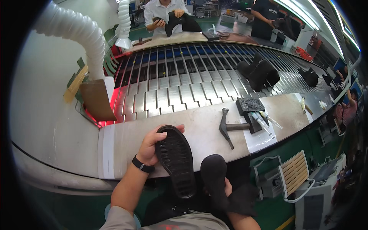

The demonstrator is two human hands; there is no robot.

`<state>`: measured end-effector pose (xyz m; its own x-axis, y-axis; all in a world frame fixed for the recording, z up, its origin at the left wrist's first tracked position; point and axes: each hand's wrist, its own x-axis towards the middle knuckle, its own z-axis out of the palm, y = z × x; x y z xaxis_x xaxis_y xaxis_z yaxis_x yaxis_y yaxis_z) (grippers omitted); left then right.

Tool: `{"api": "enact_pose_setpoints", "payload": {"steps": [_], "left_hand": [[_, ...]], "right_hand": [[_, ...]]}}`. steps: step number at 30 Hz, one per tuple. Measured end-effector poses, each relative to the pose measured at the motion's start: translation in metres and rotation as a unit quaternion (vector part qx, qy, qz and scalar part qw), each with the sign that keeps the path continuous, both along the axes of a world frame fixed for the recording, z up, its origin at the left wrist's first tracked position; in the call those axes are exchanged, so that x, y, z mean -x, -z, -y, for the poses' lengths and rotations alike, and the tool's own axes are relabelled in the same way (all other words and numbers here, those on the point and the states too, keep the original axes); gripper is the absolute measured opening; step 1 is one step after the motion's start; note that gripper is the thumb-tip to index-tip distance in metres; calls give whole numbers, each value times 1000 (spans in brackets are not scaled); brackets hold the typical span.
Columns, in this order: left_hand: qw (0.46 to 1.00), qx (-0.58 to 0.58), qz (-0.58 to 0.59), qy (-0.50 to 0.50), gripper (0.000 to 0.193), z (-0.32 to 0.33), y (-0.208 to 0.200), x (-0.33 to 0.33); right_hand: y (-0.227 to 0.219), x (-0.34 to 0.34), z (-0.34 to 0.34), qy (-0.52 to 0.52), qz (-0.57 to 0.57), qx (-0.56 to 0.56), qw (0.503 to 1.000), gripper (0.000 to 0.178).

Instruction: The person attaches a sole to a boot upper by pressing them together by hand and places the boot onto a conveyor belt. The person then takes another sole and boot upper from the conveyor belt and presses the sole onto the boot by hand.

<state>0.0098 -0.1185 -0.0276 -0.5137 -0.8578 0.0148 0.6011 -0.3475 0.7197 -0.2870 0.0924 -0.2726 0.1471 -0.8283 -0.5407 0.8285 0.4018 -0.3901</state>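
Note:
My left hand point(150, 145), with a dark band at the wrist, is closed on a black shoe sole point(175, 159). The thumb presses on the rim, and the ribbed, hollow inner side faces up. Beside it, on the right, my right hand point(228, 188) grips a black boot point(214, 174) with its smooth bottom turned up. Most of those fingers are hidden behind the boot, whose shaft hangs toward my right forearm. Sole and boot are apart, both near the front edge of the pale workbench point(199, 142).
On the bench lie a hammer point(225, 128), a dark block point(250, 105) and several syringe-like tubes point(262, 122). Behind runs a metal slatted conveyor point(180, 92) carrying black boots point(260, 73). A person in white point(168, 17) handles a boot opposite. A white hose point(88, 42) hangs at left.

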Motion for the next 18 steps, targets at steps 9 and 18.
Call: {"api": "enact_pose_setpoints", "payload": {"steps": [9,18], "left_hand": [[996,55,-50,53,48,-52,6,3],[992,38,114,44,71,-62,-5,20]], "right_hand": [[-59,-14,-17,-42,-77,27,996,84],[-27,14,-50,-132,52,101,985,102]]}}
